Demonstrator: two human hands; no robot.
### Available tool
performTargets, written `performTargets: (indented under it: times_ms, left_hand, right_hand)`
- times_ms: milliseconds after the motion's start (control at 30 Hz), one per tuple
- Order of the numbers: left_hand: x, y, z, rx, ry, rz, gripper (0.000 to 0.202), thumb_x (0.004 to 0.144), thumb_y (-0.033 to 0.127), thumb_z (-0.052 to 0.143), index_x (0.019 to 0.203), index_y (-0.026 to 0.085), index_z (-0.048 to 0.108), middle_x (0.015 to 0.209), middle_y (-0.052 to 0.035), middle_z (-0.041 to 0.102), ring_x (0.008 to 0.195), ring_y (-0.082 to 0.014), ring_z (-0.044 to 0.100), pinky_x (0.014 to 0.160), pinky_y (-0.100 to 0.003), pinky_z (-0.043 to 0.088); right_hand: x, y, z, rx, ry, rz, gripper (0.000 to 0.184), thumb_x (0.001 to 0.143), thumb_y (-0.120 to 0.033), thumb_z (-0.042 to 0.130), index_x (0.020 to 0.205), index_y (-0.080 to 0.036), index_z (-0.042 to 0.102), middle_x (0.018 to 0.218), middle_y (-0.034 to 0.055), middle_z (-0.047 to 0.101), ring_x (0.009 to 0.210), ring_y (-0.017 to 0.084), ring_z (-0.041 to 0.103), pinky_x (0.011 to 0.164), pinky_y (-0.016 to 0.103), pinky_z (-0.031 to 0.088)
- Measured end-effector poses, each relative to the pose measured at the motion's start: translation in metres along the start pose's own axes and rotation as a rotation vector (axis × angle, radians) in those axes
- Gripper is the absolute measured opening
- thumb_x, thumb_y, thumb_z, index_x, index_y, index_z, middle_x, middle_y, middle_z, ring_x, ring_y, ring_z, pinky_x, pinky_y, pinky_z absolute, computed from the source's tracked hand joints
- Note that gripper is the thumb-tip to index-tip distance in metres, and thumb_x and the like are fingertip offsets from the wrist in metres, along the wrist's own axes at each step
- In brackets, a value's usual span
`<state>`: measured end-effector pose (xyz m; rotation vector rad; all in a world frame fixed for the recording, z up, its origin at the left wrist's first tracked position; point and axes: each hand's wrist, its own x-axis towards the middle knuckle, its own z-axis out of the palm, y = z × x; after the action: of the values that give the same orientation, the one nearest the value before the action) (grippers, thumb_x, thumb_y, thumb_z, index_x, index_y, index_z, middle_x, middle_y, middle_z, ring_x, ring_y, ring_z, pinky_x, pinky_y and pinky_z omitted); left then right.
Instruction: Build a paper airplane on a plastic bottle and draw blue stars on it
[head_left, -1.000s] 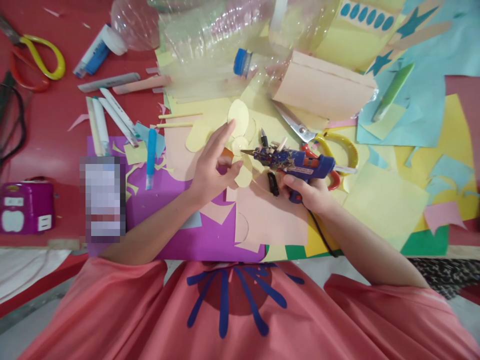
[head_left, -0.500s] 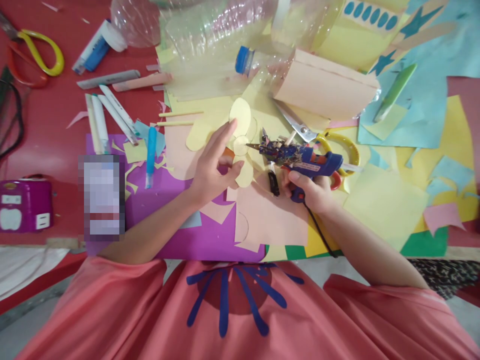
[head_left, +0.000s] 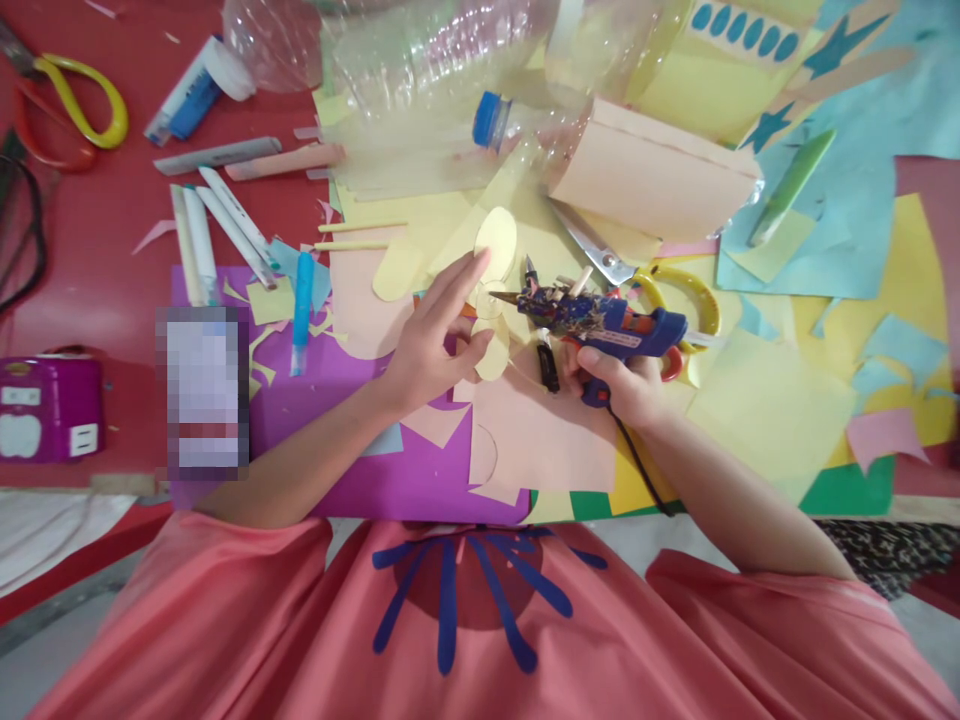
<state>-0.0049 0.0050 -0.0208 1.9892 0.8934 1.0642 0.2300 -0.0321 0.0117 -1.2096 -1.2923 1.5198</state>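
My left hand (head_left: 439, 335) holds a pale yellow paper flower (head_left: 495, 238), its thumb on the lower petal and its fingertips at the upper one. A small orange piece shows behind those fingers. My right hand (head_left: 619, 380) is wrapped round the handle of a blue glue gun (head_left: 637, 325), which points left. Its nozzle tip is over the flower's round centre; whether it touches cannot be made out. Dried strands and bits cling to the gun's front. A black pen (head_left: 546, 360) lies just below the gun, partly covered by it.
Scissors (head_left: 600, 250) lie behind the glue gun, and its cord runs toward the table's front edge. Plastic bottles (head_left: 442, 60) and a paper-wrapped bottle (head_left: 660, 165) lie at the back. Markers (head_left: 236, 225), a phone (head_left: 206, 390) and paper scraps (head_left: 270, 305) are at left.
My left hand and the paper flower have shifted slightly right, so the flower's centre is further under the nozzle. The glue gun and my right hand have hardly moved.
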Motion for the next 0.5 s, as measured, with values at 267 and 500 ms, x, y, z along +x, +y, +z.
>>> performTargets:
  times_ms: [267,500]
  left_hand:
    - [-0.0007,-0.0012,-0.0010,0.056,0.042,0.028,0.065,0.098,0.051,0.050,0.154,0.048,0.017,0.154,-0.0076,0.039,0.083,-0.0163,0.074,0.054,-0.023,0.059]
    - [-0.0003,-0.0041,-0.0008,0.089,0.149,0.068,0.063,0.099,0.041,0.054,0.154,0.037,0.023,0.156,-0.0078,0.038,0.096,-0.0154,0.070,0.064,-0.018,0.063]
  right_hand:
    - [-0.0006,-0.0058,0.0023,0.005,0.036,0.014,0.048,0.078,-0.063,0.068,0.058,-0.021,0.054,0.049,-0.0015,0.053,0.042,0.011,0.048,0.042,0.027,0.039]
    - [-0.0016,-0.0064,0.0027,-0.007,0.039,0.034,0.047,0.078,-0.063,0.067,0.061,-0.021,0.054,0.050,-0.0011,0.053,0.042,0.011,0.048,0.041,0.028,0.039]
